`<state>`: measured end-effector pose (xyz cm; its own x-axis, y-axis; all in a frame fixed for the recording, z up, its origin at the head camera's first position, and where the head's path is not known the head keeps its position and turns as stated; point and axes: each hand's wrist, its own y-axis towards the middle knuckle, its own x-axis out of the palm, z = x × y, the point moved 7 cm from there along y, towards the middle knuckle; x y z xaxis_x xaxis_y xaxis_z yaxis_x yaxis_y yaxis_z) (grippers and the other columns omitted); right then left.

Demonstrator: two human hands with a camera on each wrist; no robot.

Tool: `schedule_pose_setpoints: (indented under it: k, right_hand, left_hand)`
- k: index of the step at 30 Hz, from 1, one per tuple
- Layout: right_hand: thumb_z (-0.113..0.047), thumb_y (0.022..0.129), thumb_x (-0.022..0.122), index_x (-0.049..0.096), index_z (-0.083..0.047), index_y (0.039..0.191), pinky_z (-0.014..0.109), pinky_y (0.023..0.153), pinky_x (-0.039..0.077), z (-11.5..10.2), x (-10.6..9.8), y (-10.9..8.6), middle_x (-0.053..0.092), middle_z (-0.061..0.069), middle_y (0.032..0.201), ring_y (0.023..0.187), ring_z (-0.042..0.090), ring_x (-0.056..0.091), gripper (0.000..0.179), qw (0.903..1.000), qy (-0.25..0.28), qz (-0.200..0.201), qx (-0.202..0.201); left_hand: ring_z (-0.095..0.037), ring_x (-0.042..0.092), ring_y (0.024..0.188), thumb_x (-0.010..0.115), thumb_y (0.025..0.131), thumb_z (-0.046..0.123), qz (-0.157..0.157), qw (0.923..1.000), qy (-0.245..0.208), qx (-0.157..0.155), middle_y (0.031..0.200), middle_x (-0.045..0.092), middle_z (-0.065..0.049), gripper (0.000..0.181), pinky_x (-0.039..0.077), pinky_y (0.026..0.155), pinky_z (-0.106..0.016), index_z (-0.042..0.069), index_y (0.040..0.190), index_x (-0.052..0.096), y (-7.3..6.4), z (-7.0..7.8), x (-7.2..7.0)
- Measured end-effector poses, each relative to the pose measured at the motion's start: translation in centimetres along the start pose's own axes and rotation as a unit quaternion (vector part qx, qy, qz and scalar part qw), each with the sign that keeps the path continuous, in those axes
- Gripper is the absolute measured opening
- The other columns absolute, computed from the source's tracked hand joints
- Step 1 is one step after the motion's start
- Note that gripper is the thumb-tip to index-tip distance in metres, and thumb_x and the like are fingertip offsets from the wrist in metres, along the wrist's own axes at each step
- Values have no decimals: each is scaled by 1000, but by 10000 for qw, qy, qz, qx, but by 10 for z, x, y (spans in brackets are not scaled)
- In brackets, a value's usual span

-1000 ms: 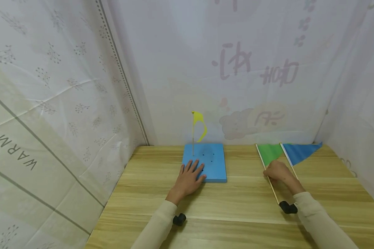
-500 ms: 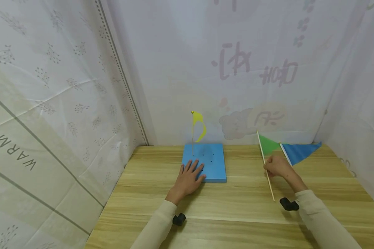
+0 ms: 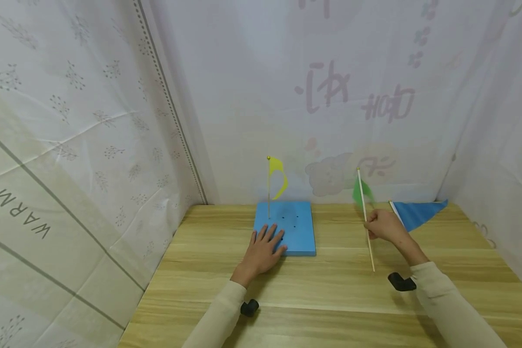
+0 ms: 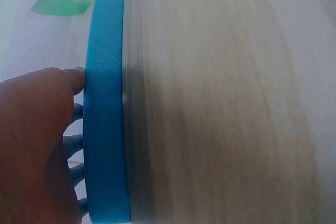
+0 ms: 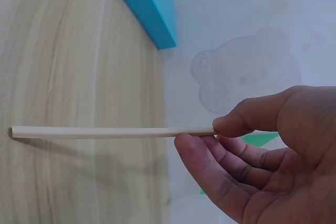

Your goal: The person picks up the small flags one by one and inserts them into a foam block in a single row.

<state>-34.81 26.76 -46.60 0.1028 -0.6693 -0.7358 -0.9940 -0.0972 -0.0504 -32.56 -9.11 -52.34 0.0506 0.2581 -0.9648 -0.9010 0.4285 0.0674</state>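
Head view: green pennant [image 3: 359, 194], lying on the tabletop [image 3: 348, 319] a second ago, now tip-up, pinched by the right hand [image 3: 386, 225]; pick-up looks done. Left hand [image 3: 261, 249], fingers spread, rests on blue board [image 3: 302, 239]. Left curtain [image 3: 21, 208] reads "WARM"; rear lettering [image 3: 387, 104] unclear.

Left wrist: board edge, unmarked.

Right wrist: thumb and fingers pinch the pole [image 5: 105, 132].

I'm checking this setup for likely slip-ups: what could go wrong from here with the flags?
The right hand pinches the green flag by its thin stick, which might twist or slip. The blue flag lies close beside that hand and could get nudged. The yellow flag stands upright in the blue block, so it may wobble if the left hand shifts the block.
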Motion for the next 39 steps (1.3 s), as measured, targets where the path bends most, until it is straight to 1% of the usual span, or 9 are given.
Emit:
schedule_pose_setpoints:
  k: [6,10,13,19,24,30,35,39]
  right_hand:
    - [-12,102,60,65,6,101,42,71,65,-10,-2,2,73,18,90,75,23,77,18,10000,3,39,-55]
    - [-13,104,60,64,7,106,42,71,65,-19,-5,4,72,21,96,77,24,78,21,9998,94,116,-130]
    - [-15,105,61,63,7,110,42,71,65,-29,-7,6,71,22,99,79,27,79,23,9995,124,223,-177]
    - [-21,106,63,64,4,112,41,70,64,-50,-10,13,72,21,102,86,32,80,26,9990,56,385,-214]
    - [-18,105,62,63,4,112,40,73,65,-63,-7,22,73,22,105,88,34,80,22,9978,236,523,-320]
    - [-16,104,61,64,2,110,39,72,64,-77,-3,31,75,20,102,90,37,80,19,9960,277,725,-453]
    - [-15,103,62,64,0,107,38,72,65,-90,1,37,74,18,97,83,31,80,16,9943,376,798,-597]
    - [-12,103,62,64,1,105,35,70,65,-101,6,43,74,19,95,83,33,79,14,9922,506,822,-782]
  left_hand:
    - [-38,21,165,45,113,51,-18,10000,18,-4,177,29,-8,61,18,132,-66,22,167,40,0,0,0]
    - [-38,21,165,45,113,51,-18,10000,15,8,177,29,-8,62,18,132,-66,21,167,40,0,1,0]
    - [-39,21,165,45,113,50,-7,10000,7,12,177,29,-8,61,18,132,-66,21,167,40,0,2,-1]
    - [-40,23,164,48,113,47,47,10000,-48,36,176,32,-10,60,19,131,-67,19,166,42,-1,3,-3]
    - [-41,23,164,48,113,47,42,10000,-45,34,175,32,-11,60,19,131,-68,19,166,43,-1,2,-3]
    - [-39,20,165,46,113,49,10,10000,-57,9,177,30,-9,61,17,132,-67,20,167,40,-1,1,-1]
    - [-40,22,165,47,113,48,30,10000,-52,33,176,31,-10,61,18,131,-67,19,166,42,-1,0,0]
    - [-41,22,165,48,113,47,47,9999,-101,41,176,31,-11,60,18,131,-68,19,166,43,-1,0,0]
